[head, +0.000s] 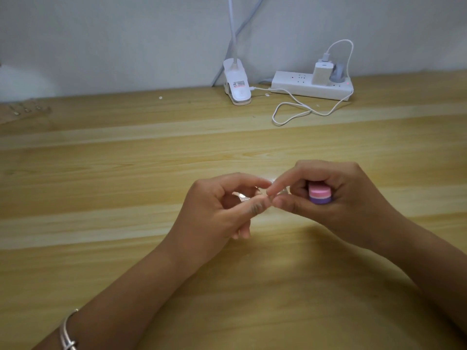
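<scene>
Presently, a clear wrapper (241, 196) is pinched between thumb and forefinger of the left hand (214, 210), and its 3 o'clock end is gripped by the thumb and forefinger tips of the right hand (338, 195). Its long axis is judged to run from 9 to 3 o'clock, with the fingertips of both hands touching. A pink and purple stack (319, 195) is clenched in the right hand's other fingers, just at 3 o'clock from the pinch. No container is seen on the table (126, 173). A power strip (310, 85) lies at 12 o'clock, well apart.
</scene>
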The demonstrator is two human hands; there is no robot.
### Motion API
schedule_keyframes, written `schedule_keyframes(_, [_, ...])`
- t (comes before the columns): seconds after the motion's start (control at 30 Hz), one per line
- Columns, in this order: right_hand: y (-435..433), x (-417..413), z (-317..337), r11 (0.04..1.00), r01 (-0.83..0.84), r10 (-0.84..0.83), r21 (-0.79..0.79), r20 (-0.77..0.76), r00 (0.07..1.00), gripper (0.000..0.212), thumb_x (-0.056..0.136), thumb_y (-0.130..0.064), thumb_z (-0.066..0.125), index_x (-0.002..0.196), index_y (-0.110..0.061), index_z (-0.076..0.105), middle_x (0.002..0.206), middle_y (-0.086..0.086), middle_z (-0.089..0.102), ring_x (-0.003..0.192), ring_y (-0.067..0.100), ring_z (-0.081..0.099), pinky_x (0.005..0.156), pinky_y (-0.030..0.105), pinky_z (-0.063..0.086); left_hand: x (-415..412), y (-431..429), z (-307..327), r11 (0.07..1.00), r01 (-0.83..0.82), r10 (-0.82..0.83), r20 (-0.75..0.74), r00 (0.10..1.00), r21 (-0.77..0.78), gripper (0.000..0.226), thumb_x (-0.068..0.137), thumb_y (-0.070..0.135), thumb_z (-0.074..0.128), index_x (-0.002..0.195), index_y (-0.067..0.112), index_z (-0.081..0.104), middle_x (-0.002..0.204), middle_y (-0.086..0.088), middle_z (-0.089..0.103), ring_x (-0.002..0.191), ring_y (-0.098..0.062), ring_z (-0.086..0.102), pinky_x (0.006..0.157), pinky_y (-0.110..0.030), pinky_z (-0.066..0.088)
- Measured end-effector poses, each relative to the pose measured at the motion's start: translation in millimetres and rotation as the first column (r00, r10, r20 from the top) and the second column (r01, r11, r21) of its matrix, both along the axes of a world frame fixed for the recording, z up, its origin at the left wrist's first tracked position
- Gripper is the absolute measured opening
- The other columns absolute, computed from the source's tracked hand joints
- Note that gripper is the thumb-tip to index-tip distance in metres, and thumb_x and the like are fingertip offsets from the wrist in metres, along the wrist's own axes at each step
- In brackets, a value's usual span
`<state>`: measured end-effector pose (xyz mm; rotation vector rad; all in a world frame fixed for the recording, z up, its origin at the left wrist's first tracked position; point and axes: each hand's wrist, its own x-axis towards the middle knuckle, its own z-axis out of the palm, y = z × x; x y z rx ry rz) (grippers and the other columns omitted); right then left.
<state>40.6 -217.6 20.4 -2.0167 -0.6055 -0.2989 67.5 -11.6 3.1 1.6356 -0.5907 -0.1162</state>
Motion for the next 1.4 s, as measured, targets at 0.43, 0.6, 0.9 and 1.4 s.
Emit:
schedule_keyframes(0.43, [1.9,-7.2,6.6,0.983,-0.011,0.037,0.185,-0.139,0.99,0.012,0.083,-0.023,0.073,0.09,-0.013,0.075,0.055,-0.009,0.041,0.053,0.006,0.036,0.057,0.016,0.04,-10.1,-2.3,8.2,0.991,-0.03,0.007,0.175,0.985,0.132,0.007,0.089,0.028,0.068,0.092,0.023,0.068,0.062,0.018,0.062,0.038,-0.013,0.047,0.04,-0.026,0.038])
schedule_keyframes(0.6, [2.6,-9.0,6.5,0.979,0.016,0.023,0.201,-0.19,0.981,0.013,0.082,-0.024,0.074,0.089,-0.014,0.077,0.059,0.004,0.058,0.055,0.028,0.048,0.059,0.029,0.049,-10.3,-2.4,13.3,0.98,-0.027,-0.024,0.253,0.967,0.196,0.012,0.093,0.028,0.059,0.088,0.023,0.068,0.06,0.021,0.059,0.04,-0.007,0.049,0.044,-0.033,0.045])
schedule_keyframes(0.9, [9.0,-13.2,4.5,0.969,0.031,0.051,0.244,-0.321,0.946,0.019,0.083,-0.028,0.073,0.088,-0.01,0.075,0.063,-0.002,0.056,0.062,0.015,0.047,0.062,0.025,0.041,-13.9,-6.3,13.5,0.974,-0.131,0.083,0.248,0.965,0.184,0.013,0.086,0.019,0.064,0.073,0.018,0.067,0.053,0.017,0.057,0.038,-0.006,0.049,0.043,-0.022,0.041])
schedule_keyframes(1.4, [28.4,-25.4,-4.9,0.858,0.121,0.102,0.499,-0.396,0.912,0.006,0.081,-0.021,0.075,0.076,-0.019,0.073,0.063,0.006,0.055,0.062,0.017,0.048,0.063,0.021,0.044,-19.4,-7.3,15.0,0.996,-0.094,0.093,0.168,0.981,-0.005,0.021,0.079,0.013,0.061,0.059,0.01,0.065,0.045,0.002,0.056,0.034,-0.003,0.047,0.041,-0.014,0.038])
